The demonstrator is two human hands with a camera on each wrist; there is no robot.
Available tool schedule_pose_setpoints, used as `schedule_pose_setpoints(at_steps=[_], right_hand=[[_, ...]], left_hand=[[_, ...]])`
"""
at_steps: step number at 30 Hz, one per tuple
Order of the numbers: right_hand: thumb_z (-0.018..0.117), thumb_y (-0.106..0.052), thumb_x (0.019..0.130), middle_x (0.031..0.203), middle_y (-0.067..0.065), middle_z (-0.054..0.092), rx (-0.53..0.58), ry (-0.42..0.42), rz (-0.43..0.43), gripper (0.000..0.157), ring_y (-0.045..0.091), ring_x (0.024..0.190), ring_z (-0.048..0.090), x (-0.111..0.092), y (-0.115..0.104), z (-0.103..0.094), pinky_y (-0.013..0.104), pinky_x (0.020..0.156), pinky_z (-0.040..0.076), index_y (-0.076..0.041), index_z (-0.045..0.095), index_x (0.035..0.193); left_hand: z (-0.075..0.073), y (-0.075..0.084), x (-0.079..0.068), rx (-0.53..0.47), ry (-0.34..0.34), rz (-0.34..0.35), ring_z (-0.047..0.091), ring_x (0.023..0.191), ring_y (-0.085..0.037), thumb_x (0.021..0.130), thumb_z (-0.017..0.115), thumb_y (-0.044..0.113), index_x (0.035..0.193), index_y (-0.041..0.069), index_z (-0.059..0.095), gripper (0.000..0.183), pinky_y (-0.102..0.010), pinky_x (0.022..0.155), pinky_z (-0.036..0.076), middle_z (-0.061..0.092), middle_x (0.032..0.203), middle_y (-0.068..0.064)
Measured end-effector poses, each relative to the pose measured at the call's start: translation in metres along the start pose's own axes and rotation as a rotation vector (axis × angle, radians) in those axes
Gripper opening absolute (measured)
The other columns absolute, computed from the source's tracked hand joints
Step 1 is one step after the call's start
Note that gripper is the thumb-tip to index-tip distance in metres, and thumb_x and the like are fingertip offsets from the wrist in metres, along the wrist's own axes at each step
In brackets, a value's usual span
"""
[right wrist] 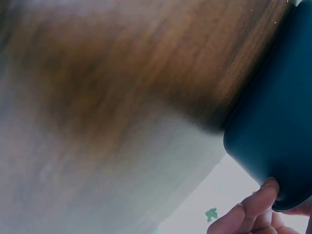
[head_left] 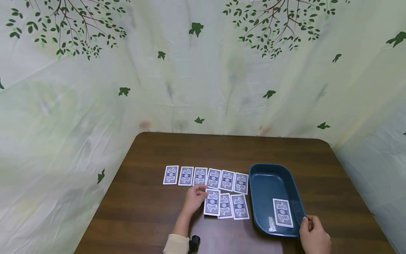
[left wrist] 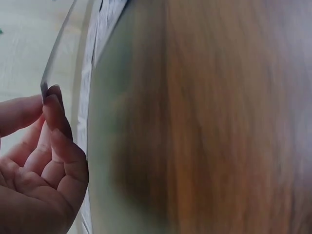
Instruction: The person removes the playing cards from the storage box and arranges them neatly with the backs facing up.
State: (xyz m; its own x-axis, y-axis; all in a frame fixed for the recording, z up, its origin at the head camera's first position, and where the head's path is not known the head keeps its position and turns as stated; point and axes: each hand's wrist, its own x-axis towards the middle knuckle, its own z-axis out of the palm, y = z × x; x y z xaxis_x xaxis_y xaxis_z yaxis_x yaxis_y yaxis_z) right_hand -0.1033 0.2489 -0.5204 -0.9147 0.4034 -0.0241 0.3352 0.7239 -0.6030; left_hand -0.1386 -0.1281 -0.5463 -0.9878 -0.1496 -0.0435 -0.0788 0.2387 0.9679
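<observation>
My left hand (head_left: pixel 194 199) pinches a playing card (head_left: pixel 211 202) by its left edge, its blue patterned back facing up. In the left wrist view that card (left wrist: pixel 57 44) appears edge-on between thumb and fingers of the left hand (left wrist: pixel 46 161). Just right of it lie two more face-down cards, one (head_left: pixel 225 205) partly covered by the held card and another (head_left: pixel 239 207). My right hand (head_left: pixel 315 235) grips the near right corner of a dark blue tray (head_left: pixel 269 180). A single face-down card (head_left: pixel 283 213) lies inside the tray.
Behind the left hand runs a row of several face-down cards (head_left: pixel 186 176), the rightmost card (head_left: pixel 241 183) close beside the tray. All stand on a brown wooden table (head_left: pixel 142 201). A pale curtain (head_left: pixel 215 70) with leaf prints hangs beyond the table's far edge.
</observation>
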Motion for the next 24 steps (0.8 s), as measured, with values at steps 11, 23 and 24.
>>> schedule_pose_setpoints(at_steps=[11,23,24], right_hand=[[0.045,-0.026,0.097,0.072,0.005,0.057,-0.013,-0.026,0.019,0.029,0.032,0.065,0.056,0.001,0.001,0.001,0.041,0.057,0.038,-0.003,0.058,0.107],[0.048,-0.023,0.096,0.070,0.005,0.058,0.004,0.005,-0.012,0.027,0.034,0.067,0.057,0.001,-0.001,0.003,0.043,0.059,0.038,-0.001,0.060,0.106],[0.047,-0.023,0.096,0.071,0.006,0.058,0.003,0.004,-0.007,0.027,0.035,0.068,0.057,0.000,0.000,0.003,0.044,0.060,0.038,-0.001,0.059,0.106]], left_hand=[[-0.013,-0.012,0.001,0.079,-0.031,-0.061,0.054,0.059,-0.011,0.075,0.060,-0.010,0.100,-0.010,0.065,0.025,-0.027,0.055,0.043,0.067,0.070,-0.015],[-0.011,-0.010,0.002,0.245,0.013,-0.087,0.055,0.060,-0.013,0.074,0.064,-0.006,0.101,-0.002,0.067,0.028,-0.028,0.056,0.044,0.065,0.069,-0.004],[-0.011,-0.010,0.002,0.260,0.014,-0.083,0.055,0.060,-0.013,0.075,0.065,-0.006,0.101,-0.001,0.067,0.027,-0.029,0.057,0.045,0.064,0.069,-0.004]])
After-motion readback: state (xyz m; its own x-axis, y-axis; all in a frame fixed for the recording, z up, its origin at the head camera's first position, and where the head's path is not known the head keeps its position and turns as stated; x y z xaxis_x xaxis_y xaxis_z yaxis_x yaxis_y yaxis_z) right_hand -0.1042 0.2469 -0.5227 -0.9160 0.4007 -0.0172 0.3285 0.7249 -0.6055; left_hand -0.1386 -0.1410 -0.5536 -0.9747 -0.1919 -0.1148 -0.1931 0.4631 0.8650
